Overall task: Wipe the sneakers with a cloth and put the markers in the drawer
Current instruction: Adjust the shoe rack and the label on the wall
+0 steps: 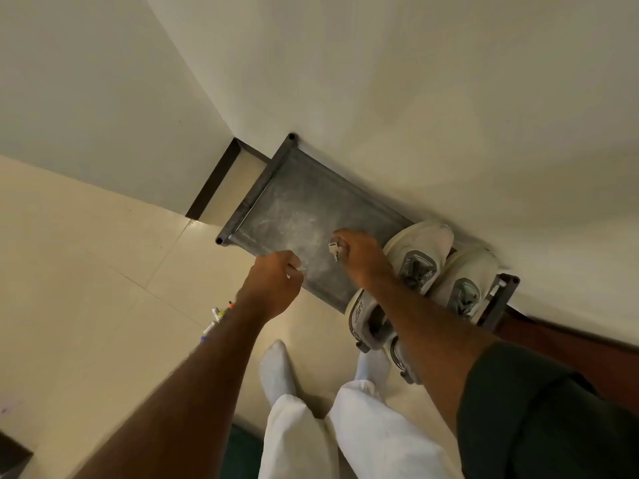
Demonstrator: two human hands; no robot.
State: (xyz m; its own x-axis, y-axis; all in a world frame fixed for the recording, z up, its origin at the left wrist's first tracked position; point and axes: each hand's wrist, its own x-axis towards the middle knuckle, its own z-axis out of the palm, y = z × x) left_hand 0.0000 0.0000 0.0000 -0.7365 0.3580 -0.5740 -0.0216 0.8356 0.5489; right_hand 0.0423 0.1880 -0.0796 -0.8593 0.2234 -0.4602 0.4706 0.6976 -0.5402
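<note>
From the head camera, looking down, a grey metal shelf (pixel 297 205) stands against a pale wall (pixel 415 81), its dusty top streaked with white smears. Two sneakers (pixel 420 252), off-white with grey tongues, sit side by side on the right end of that shelf, toes toward the wall; the second sneaker (pixel 465 283) is just beside the first and nearer the shelf's right post. Below them two more shoes (pixel 366 321) show in part on a lower level, half hidden by the right forearm. The right hand (pixel 359 257) hovers over the shelf top just left of the first sneaker, fingers curled around a small white object (pixel 334 248) that sticks out from the fist; what it is cannot be told. The left hand (pixel 276 281) is at the shelf's front edge, fingers curled and pinching something small and white (pixel 299 268), too little of it visible to name. On the tiled floor (pixel 86 254) to the left, beside the left forearm, lie several markers (pixel 216 319) with coloured caps, their count unclear since the arm covers part of them. Two feet in white socks (pixel 276 371) stand before the shelf
</note>
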